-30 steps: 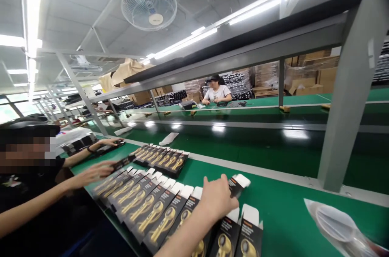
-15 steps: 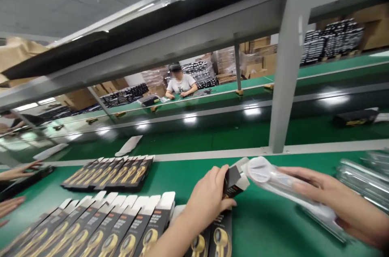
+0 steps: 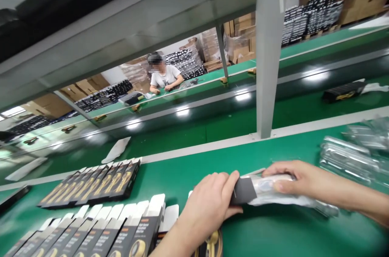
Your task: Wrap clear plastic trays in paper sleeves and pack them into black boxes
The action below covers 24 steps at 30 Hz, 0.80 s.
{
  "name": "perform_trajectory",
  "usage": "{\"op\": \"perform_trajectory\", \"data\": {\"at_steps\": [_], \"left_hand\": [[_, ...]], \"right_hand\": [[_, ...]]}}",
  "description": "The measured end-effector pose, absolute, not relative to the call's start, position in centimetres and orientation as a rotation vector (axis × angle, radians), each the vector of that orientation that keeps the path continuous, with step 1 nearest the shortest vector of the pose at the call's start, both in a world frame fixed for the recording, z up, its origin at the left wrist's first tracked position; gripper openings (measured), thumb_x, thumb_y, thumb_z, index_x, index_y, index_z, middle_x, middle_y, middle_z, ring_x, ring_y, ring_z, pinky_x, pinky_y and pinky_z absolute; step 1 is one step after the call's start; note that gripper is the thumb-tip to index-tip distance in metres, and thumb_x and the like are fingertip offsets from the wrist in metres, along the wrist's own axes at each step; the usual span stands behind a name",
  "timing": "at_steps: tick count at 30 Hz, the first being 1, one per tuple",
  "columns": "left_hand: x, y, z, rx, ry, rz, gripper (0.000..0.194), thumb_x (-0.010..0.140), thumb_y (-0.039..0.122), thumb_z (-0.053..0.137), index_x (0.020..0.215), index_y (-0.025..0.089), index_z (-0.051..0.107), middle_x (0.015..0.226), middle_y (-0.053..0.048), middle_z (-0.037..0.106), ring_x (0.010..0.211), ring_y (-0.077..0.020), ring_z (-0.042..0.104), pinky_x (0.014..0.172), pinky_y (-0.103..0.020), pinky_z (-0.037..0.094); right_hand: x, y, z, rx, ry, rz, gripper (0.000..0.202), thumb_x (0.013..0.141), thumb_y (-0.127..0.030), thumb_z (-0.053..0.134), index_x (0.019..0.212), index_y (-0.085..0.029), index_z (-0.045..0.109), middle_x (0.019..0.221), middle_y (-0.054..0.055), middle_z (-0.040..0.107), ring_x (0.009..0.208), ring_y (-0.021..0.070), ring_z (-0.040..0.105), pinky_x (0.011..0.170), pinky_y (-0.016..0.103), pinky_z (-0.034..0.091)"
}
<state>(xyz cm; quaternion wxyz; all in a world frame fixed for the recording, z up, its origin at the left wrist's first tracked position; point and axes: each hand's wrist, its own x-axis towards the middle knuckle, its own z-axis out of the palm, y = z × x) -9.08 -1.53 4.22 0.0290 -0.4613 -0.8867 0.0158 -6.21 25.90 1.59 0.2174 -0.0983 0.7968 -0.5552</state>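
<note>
Two hands meet over a green bench top (image 3: 288, 232), with open room beyond them up to the pale edge strip (image 3: 194, 150) and more on the near side of the right forearm. The left hand (image 3: 211, 196) curls its fingers round a dark box (image 3: 245, 190); the right hand (image 3: 299, 180) pinches a clear-wrapped item (image 3: 264, 197) between thumb and fingers, its end at the box's mouth, how far inside I cannot tell. Cartons (image 3: 144, 226) with raised white flaps crowd the left forearm, a second row (image 3: 97, 184) lying farther off. Clear plastic trays (image 3: 346, 159) sit just beyond the right wrist; a grey post (image 3: 267, 54) rises at the strip
</note>
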Motion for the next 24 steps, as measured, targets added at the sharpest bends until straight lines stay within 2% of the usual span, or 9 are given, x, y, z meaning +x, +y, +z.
{"op": "perform_trajectory", "data": {"at_steps": [5,13,17,24], "left_hand": [[-9.6,-1.0,3.9,-1.409,-2.793,0.036,0.080,0.070,0.047,0.072,0.131,0.018,0.030,0.106,-0.010,0.060,0.088,-0.0270,0.060,0.074,-0.043,0.057],[-10.2,-0.6,3.3,-1.572,-2.748,0.145,0.075,0.073,0.045,0.070,0.131,0.016,0.032,0.109,-0.010,0.061,0.090,-0.0281,0.060,0.077,-0.044,0.055],[-10.8,-0.8,3.3,-1.556,-2.815,0.079,0.074,0.073,0.047,0.069,0.131,0.018,0.033,0.112,-0.010,0.060,0.095,-0.0283,0.059,0.083,-0.044,0.054],[-11.6,-1.1,2.5,-1.484,-2.901,-0.016,0.075,0.072,0.046,0.071,0.131,0.022,0.032,0.115,-0.008,0.059,0.099,-0.0279,0.058,0.085,-0.044,0.053]], "right_hand": [[-6.6,24.4,1.0,-0.327,2.167,-1.630,0.029,0.085,-0.047,0.058,0.109,-0.031,0.064,0.120,-0.003,0.061,0.105,0.0230,0.058,0.086,0.028,0.042],[-7.3,23.2,0.6,-0.350,2.135,-1.596,0.028,0.083,-0.037,0.060,0.107,-0.024,0.066,0.110,0.000,0.065,0.098,0.0229,0.060,0.080,0.027,0.045],[-7.9,22.8,0.1,-0.339,2.132,-1.592,0.030,0.082,-0.037,0.060,0.108,-0.023,0.065,0.111,0.001,0.065,0.100,0.0235,0.060,0.083,0.029,0.044],[-8.9,21.7,-0.5,-0.312,2.150,-1.585,0.027,0.083,-0.040,0.059,0.101,-0.022,0.065,0.105,0.001,0.066,0.095,0.0219,0.061,0.078,0.027,0.045]]}}
